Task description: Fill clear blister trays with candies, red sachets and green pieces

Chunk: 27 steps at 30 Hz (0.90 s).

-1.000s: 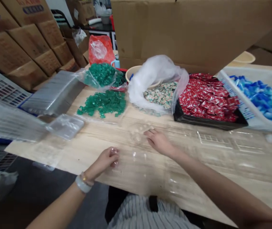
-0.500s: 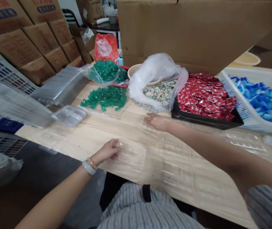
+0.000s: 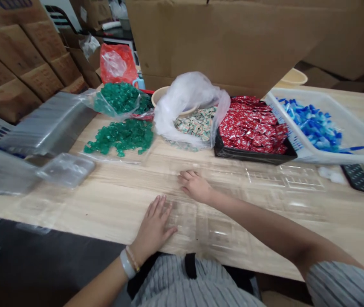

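My left hand (image 3: 156,228) lies flat near the table's front edge, fingers spread, at the left end of several clear plastic trays (image 3: 218,233) laid out on the wood. My right hand (image 3: 197,187) reaches across from the right, palm down, its fingers stretched over the back row of those see-through trays. Neither hand appears to hold anything; whether the fingertips press on a tray I cannot tell. Further right in that row, a clear compartment tray (image 3: 301,177) shows its edges.
Behind the hands stand loose green packets (image 3: 121,136), a white plastic bag (image 3: 182,96) around small printed packets (image 3: 196,123), a black tray (image 3: 255,157) of red packets, and a white basket (image 3: 357,106) with blue pieces. Stacked clear containers (image 3: 47,123) sit left; cardboard (image 3: 220,42) rises behind.
The view has turned to the right. My left hand has gone from curled fingers to spread and flat. The right hand has come nearer to the left one, away from the white bag.
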{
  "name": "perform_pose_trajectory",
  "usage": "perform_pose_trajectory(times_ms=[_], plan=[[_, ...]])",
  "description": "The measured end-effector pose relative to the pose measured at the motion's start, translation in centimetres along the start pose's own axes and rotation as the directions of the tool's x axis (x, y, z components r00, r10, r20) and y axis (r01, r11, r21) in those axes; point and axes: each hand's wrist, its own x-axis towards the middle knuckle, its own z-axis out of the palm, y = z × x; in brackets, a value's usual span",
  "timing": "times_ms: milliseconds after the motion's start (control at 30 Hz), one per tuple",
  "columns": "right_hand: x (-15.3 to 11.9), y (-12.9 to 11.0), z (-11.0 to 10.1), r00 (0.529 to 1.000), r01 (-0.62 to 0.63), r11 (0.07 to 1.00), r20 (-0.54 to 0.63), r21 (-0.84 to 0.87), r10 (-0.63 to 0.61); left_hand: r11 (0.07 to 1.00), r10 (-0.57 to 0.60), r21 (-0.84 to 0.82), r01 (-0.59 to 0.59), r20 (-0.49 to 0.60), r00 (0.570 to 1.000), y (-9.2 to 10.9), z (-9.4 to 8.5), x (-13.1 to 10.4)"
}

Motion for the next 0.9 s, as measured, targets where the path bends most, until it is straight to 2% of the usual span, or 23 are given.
perform_pose_trajectory(times_ms=[133,233,333,400,500,567,633,700,800,900], plan=[[-0.9,-0.6,0.2,0.997,-0.067,0.998,-0.025,-0.001,0.067,0.999,-0.009,0.032,0.011,-0.046,0.999,1.6,1.2,1.6],[-1.4,-0.4,0.1,0.996,-0.088,0.996,-0.034,0.021,0.088,1.000,0.008,0.018,-0.007,-0.053,0.999,2.1,1.3,2.5],[-2.3,0.9,0.0,0.984,-0.143,0.989,-0.098,0.039,0.146,1.000,0.008,0.003,-0.008,-0.065,0.998,1.6,0.3,3.5],[-3.1,2.4,0.1,0.956,-0.238,0.971,-0.171,0.032,0.240,1.000,0.003,0.000,-0.003,-0.079,0.997,0.9,-0.6,4.5],[-4.2,4.6,0.4,0.902,-0.360,0.933,-0.244,0.026,0.355,1.000,-0.007,0.006,0.007,-0.103,0.995,-0.1,-2.0,6.8],[-5.0,5.8,0.3,0.893,-0.374,0.927,-0.257,0.035,0.370,1.000,0.013,0.017,-0.011,-0.114,0.993,-0.3,-2.9,8.7],[-5.5,6.8,-0.2,0.892,-0.365,0.929,-0.265,0.053,0.366,0.998,0.054,0.024,-0.051,-0.136,0.989,-0.3,-3.7,11.2],[-5.5,7.9,-1.2,0.891,-0.356,0.932,-0.276,0.073,0.362,0.994,0.112,0.016,-0.111,-0.179,0.977,-0.2,-4.7,14.8],[-3.9,10.2,-3.7,0.888,-0.343,0.935,-0.294,0.087,0.353,0.983,0.170,-0.024,-0.181,-0.246,0.954,-0.7,-6.3,22.4],[-0.5,12.8,-6.4,0.886,-0.336,0.938,-0.310,0.084,0.345,0.996,0.064,-0.044,-0.079,-0.266,0.962,-1.9,-7.6,30.2]])
